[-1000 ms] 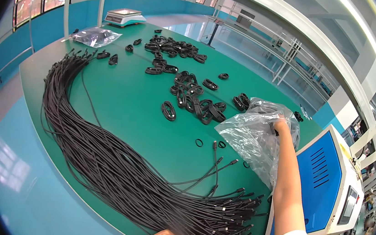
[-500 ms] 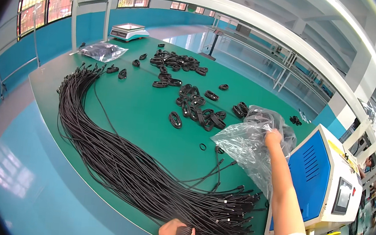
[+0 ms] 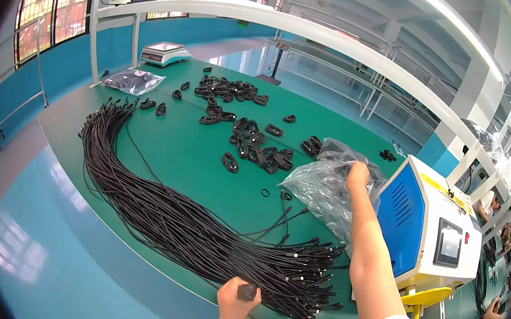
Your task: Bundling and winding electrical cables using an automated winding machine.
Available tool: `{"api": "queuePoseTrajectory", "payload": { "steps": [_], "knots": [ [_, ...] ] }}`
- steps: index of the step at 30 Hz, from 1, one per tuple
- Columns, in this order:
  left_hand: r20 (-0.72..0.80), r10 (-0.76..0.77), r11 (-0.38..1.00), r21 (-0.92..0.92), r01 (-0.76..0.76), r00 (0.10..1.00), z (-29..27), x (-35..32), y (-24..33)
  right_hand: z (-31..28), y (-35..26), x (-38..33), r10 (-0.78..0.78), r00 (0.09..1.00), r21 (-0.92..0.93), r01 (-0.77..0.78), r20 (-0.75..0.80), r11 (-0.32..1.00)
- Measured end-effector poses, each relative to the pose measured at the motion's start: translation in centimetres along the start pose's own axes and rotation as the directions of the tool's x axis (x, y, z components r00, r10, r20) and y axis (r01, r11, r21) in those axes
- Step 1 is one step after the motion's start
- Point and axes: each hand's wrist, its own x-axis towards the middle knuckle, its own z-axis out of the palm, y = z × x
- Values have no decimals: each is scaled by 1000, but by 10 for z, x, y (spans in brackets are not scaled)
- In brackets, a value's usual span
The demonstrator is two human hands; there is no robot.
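My left hand (image 3: 237, 301) is closed round a coiled black cable (image 3: 247, 292) at the near edge of the table. Right beside it lies a long, thick bundle of loose black cables (image 3: 191, 234), curving from the far left to the near right with its connector ends fanned out. My right arm reaches forward, and my right hand (image 3: 358, 175) is closed at the clear plastic bag (image 3: 321, 182); its fingertips are partly hidden. Between the bag and the bundle lie a small black ring (image 3: 265, 193) and a few cable ends (image 3: 286, 222).
Coiled black cables (image 3: 257, 144) are scattered over the green table (image 3: 186, 171). A blue and white machine (image 3: 429, 227) with a small screen stands on the right. Farther back are a weighing scale (image 3: 166, 53) and a filled plastic bag (image 3: 133, 81). A white beam (image 3: 270, 18) spans the far side.
The whole view has shifted slightly, so the table things sit a little farther left and higher. My left hand still holds the coil; my right hand stays at the bag, its fingers slightly higher on it.
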Motion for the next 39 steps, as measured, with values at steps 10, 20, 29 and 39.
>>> {"api": "queuePoseTrajectory", "payload": {
  "steps": [10, 20, 29, 39],
  "knots": [
    [8, -44, 999, -29, 44, 999, 6, 0, 4, -38, 30, -6, -259, 909, -21, 267, -326, 964],
    [4, -44, 997, -56, 44, 999, 3, 6, 2, -72, 47, 13, -26, 930, 38, 42, -366, 998],
    [36, -81, 993, -88, 84, 996, 2, 0, 3, -83, 49, 24, 224, 863, 369, -48, -452, 928],
    [15, -22, 998, -51, 23, 1000, 3, 0, 4, -169, 24, 31, 316, 857, 573, -29, -407, 819]
  ]
}}
